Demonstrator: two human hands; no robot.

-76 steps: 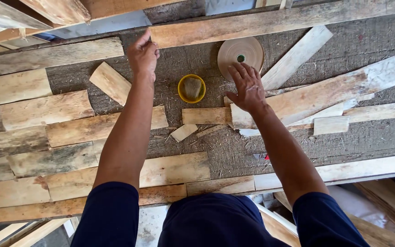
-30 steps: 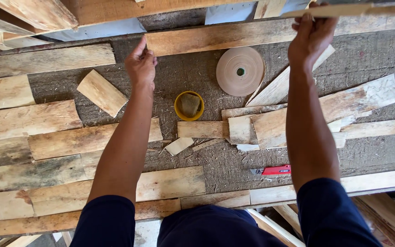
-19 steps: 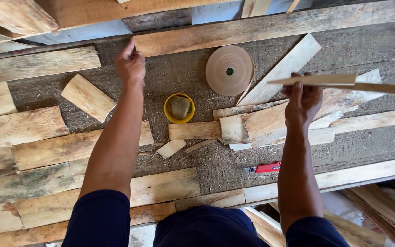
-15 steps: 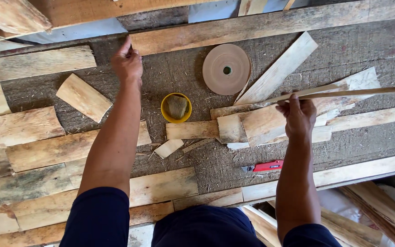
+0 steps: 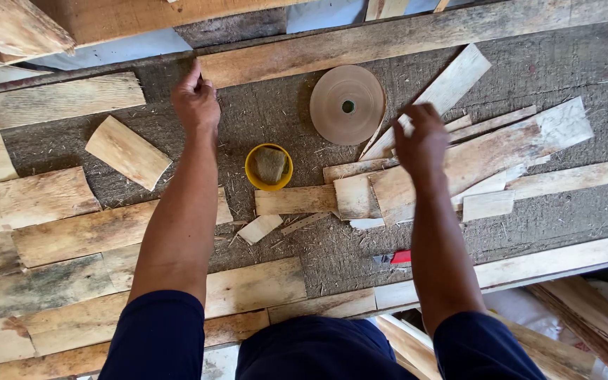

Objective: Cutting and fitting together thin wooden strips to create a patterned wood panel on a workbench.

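My left hand (image 5: 195, 102) reaches far forward with its fingers curled, a fingertip against the near end of a long wooden plank (image 5: 402, 39) at the bench's back. My right hand (image 5: 422, 137) hovers with its fingers apart and nothing in them, just above a pile of thin wood strips (image 5: 473, 158). One narrow strip (image 5: 494, 123) lies on that pile beside the hand. Between my arms sit a small yellow round cup (image 5: 269, 167) with a grey lump inside and a flat roll of brown paper tape (image 5: 347, 105).
The bench top is a rough grey mat (image 5: 276, 112) scattered with chips. Joined pale boards (image 5: 51, 232) cover the left side, with a loose short board (image 5: 128, 151) above them. A red knife (image 5: 397, 257) lies near the front rail (image 5: 529, 264).
My right hand brought a long thin strip down from the back plank to the pile and let go of it. My left hand stayed at the plank's end.
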